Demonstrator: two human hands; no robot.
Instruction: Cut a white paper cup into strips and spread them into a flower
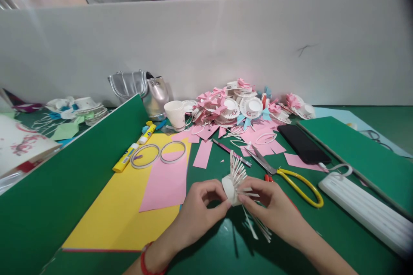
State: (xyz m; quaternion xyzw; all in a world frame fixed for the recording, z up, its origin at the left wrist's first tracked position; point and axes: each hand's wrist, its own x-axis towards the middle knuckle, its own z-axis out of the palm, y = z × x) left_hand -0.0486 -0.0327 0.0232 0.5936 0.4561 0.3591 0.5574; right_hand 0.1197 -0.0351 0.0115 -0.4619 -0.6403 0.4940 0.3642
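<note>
My left hand [197, 209] and my right hand [271, 206] meet over the green table [322, 232] near its front edge. Between them they hold a white paper cup [232, 184] lying on its side, its wall cut into thin strips that fan outward. My left fingers pinch the cup's base. My right fingers grip the strips on the right side. Yellow-handled scissors [290, 179] lie just right of the cup.
A yellow sheet [122, 215] and pink sheets [165, 182] lie to the left, with two tape rings [145, 156] and glue sticks [125, 158]. A whole paper cup [176, 115], a silver bag [142, 88], a pile of finished pink-and-white pieces [238, 105], a phone [303, 144] and a power strip [368, 208] stand around.
</note>
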